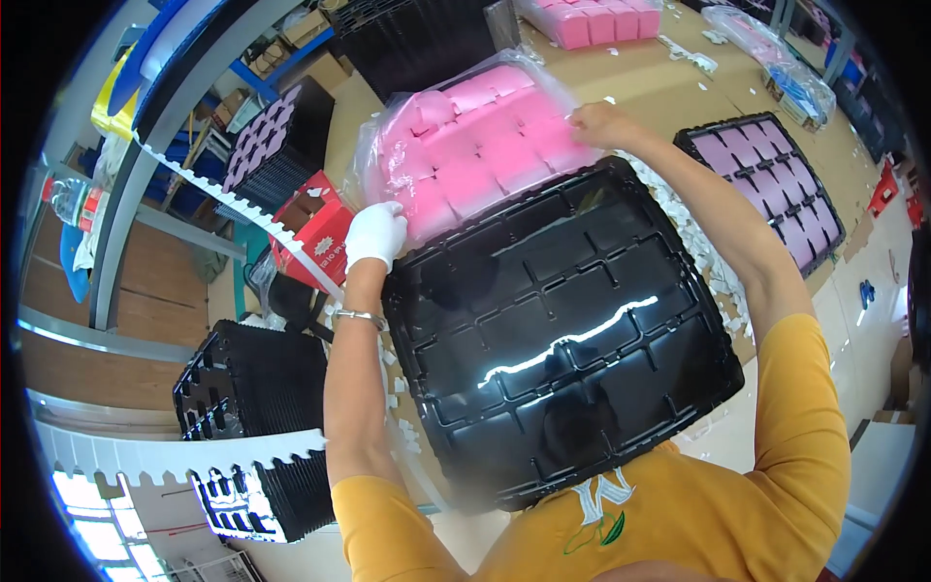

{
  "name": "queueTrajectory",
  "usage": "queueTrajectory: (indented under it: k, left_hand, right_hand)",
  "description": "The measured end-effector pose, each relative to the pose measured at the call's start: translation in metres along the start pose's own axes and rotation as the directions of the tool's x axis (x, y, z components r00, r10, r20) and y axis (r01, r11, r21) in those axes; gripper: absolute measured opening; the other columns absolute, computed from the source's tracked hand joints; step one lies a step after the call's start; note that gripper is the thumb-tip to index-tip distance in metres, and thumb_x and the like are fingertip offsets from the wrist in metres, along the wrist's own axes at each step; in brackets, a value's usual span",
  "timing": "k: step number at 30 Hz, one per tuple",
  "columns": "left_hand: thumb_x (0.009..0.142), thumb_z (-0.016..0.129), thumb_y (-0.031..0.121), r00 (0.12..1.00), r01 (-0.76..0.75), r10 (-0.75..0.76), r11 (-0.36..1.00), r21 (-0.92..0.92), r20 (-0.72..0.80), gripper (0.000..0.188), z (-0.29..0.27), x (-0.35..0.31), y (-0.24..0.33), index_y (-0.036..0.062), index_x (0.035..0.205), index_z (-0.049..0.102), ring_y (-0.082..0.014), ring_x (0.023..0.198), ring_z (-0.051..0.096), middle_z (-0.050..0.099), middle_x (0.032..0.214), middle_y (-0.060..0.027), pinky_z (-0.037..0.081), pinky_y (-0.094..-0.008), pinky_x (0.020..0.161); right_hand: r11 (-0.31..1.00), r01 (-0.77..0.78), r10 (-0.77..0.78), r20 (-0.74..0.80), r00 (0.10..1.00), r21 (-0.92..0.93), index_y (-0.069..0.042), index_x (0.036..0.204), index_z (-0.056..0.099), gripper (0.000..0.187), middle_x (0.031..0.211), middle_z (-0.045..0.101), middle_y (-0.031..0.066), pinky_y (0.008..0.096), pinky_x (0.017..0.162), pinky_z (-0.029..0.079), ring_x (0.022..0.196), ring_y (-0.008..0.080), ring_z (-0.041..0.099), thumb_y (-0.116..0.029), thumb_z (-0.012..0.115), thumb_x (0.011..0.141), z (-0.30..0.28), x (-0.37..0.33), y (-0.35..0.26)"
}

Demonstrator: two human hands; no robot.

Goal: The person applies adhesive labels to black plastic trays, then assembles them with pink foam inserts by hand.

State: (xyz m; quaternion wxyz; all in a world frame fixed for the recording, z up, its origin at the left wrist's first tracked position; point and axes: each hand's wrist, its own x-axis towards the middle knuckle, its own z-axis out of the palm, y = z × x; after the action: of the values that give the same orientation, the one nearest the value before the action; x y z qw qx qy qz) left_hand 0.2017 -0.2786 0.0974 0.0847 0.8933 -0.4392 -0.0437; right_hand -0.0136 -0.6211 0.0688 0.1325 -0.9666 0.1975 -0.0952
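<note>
A large black plastic tray (543, 301) with moulded ribs is tilted between my forearms, its near edge against my yellow shirt. Beyond its far edge lie pink foam blocks (485, 145) in a clear plastic bag (373, 155). My left hand (376, 236), in a white glove, is at the tray's far left corner, beside the pink blocks. Its fingers are curled, and what they grip is hidden. My bare right hand (601, 126) reaches past the far right corner. Its bent fingers press on the right side of the pink foam pack.
A black tray filled with purple foam (766, 184) lies on the right. Stacks of black trays (262, 388) stand at the left. Near my left hand is a red box (315, 228). More bagged pink foam (592, 19) sits at the back. White scraps (713, 252) litter the table.
</note>
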Motion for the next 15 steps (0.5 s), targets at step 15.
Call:
queueTrajectory:
  k: [15]
  left_hand:
    - [0.086,0.051,0.013,0.843,-0.509,0.537,0.815,0.277,-0.03,0.032,0.005,0.08,0.038,0.0112,0.116,0.061,-0.0331,0.115,0.057,0.057,0.128,-0.0162,0.045,-0.0405,0.099]
  right_hand:
    - [0.928,-0.336,0.323,0.098,0.941,0.164,0.0,0.113,0.061,0.041,0.094,0.067,0.0211,0.0384,0.074,0.053,0.076,0.0284,0.068,-0.023,0.069,0.08,-0.006,-0.007,-0.031]
